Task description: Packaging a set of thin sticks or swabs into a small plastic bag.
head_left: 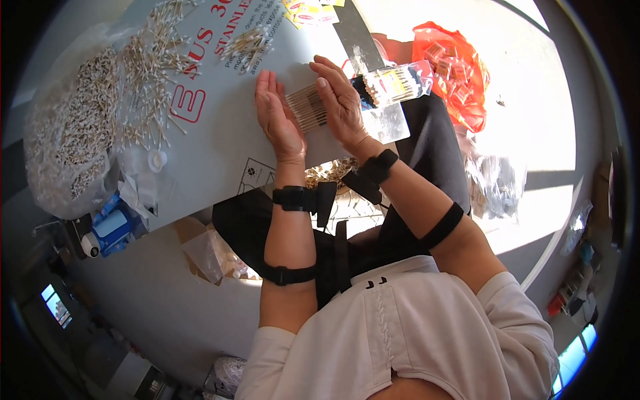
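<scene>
Apparently a small packing workshop — cotton swabs (148, 73) are lying loose on a grey table (207, 157) beside a bulging clear bag (50, 190), while a red bag (473, 119) is holding small packs (443, 65)

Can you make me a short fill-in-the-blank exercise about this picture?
From left to right, the row of swabs lies ____ the left hand and the right hand.
The wrist straps are coloured ____.
The large clear bag of loose swabs lies on the picture's ____ side.

Missing words: between; black; left.
</scene>
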